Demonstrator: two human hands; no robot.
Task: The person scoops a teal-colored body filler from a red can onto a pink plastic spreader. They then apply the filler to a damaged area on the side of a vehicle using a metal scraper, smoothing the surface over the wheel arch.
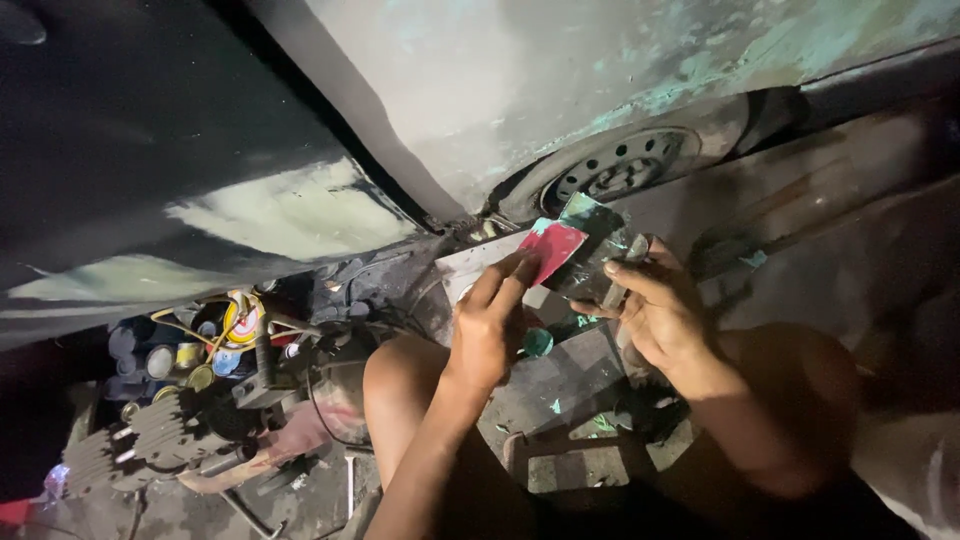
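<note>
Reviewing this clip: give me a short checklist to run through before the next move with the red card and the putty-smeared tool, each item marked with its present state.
1. Left hand has a grip on the flat red plastic spreader card: ok, fingers lie across its lower edge.
2. Right hand holds the dark board smeared with green putty: ok.
3. Card meets the board: ok, they overlap.
4. Amount of putty on the card: cannot tell, too dim.
5. Patched grey-green car body panel within reach above the hands: ok.
6. Floor by the knees free of clutter: not ok, an engine-like machine and small paint cans sit at the left.
</note>
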